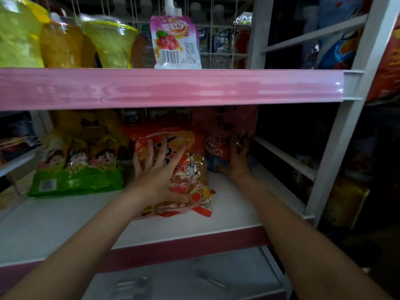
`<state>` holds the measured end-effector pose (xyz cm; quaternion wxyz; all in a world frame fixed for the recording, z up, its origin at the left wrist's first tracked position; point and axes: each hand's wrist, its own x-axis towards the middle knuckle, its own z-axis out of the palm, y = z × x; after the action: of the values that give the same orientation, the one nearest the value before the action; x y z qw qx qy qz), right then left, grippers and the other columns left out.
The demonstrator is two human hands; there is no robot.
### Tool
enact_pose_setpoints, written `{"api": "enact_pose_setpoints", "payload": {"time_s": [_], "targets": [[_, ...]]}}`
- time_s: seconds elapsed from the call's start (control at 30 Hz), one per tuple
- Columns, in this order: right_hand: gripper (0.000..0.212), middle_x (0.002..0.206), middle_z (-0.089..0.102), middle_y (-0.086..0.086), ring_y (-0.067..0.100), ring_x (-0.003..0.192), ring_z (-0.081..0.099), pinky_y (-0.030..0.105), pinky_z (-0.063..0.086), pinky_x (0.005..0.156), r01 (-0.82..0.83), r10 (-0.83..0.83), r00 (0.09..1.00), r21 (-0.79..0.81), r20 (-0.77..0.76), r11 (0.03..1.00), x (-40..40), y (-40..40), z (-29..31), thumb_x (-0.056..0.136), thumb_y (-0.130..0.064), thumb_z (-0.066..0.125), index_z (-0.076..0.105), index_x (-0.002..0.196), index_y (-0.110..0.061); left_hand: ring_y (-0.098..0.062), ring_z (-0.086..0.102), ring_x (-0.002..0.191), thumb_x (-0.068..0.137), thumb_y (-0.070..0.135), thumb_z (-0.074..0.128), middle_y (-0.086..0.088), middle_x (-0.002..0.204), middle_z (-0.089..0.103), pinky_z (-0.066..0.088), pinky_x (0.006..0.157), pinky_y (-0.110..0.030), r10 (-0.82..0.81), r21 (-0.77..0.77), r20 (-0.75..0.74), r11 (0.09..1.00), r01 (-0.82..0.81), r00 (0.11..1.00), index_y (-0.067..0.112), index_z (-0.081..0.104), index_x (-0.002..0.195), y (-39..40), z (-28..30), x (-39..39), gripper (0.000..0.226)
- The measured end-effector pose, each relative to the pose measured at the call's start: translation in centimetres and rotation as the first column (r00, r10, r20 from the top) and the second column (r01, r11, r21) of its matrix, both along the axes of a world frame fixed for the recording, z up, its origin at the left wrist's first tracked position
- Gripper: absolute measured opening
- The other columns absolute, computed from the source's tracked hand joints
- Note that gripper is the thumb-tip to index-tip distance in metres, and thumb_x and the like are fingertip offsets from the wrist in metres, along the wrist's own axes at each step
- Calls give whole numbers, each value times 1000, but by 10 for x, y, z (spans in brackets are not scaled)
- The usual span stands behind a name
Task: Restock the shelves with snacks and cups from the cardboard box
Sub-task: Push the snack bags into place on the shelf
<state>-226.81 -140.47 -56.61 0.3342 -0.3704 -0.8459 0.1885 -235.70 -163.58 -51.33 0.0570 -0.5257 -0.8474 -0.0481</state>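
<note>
Mid-restock: cups (65,43) and a pouch (175,43) stand on the top shelf, snack bags on the lower shelf (227,208); box not in view, so what's left is unclear. Left hand (157,178) presses spread, straight fingers on the orange bag (186,180). Right hand (237,156) lies flat against the red bag (225,126) beside it, fingers extended.

Dim neighbouring rack (337,135) at right

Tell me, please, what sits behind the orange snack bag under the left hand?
Behind the orange snack bag, a second orange bag stands upright. The left hand and the dim shelf hide anything farther back.
</note>
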Motion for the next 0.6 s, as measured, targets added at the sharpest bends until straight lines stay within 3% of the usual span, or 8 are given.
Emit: {"api": "enact_pose_setpoints", "payload": {"time_s": [0.2, 0.3, 0.47, 0.53, 0.6], "targets": [[124, 151, -28, 16, 37, 139, -22, 56, 6, 114, -37, 36, 999, 50, 21, 998, 4, 1, 0, 64, -45, 81, -8, 148, -27, -33, -42, 128, 62, 72, 63, -3, 143, -43, -18, 105, -58, 9, -16, 3, 1000, -9, 1000, 51, -45, 111, 2, 1, 2, 121], [117, 152, -25, 16, 39, 139, -20, 54, 8, 113, -96, 92, 993, 53, 78, 994, 5, -9, 4, 68, -39, 80, -3, 148, -31, -32, -42, 128, 61, 72, 63, -4, 144, -42, -20, 104, -57, 4, -7, 6, 1000, -4, 1000, 48, -42, 116, 1, 1, 1, 121], [107, 152, -26, 0, 40, 141, -12, 59, 38, 101, -108, 103, 992, 66, 69, 992, -12, -4, -4, 72, -21, 79, 4, 139, -57, -31, -45, 126, 63, 70, 64, -2, 143, -44, -22, 103, -57, -5, -18, 16, 1000, 5, 1000, 46, -39, 126, 2, 0, 0, 123], [111, 151, -27, -6, 40, 142, -8, 60, 36, 102, -134, 133, 990, 11, 50, 991, -15, -2, -5, 70, -21, 80, 1, 132, -67, -31, -44, 127, 63, 70, 64, -2, 143, -43, -20, 104, -58, 1, -24, 14, 1000, 0, 1000, 45, -37, 129, 1, 0, 1, 123], [103, 152, -25, 2, 38, 142, -11, 55, 27, 110, -141, 141, 990, -12, 11, 990, -2, -12, 1, 72, -21, 79, 9, 140, -56, -32, -42, 128, 63, 70, 64, -2, 144, -42, -19, 105, -59, 1, -21, 24, 1000, -1, 1000, 44, -35, 130, 2, 1, -1, 123]]}}
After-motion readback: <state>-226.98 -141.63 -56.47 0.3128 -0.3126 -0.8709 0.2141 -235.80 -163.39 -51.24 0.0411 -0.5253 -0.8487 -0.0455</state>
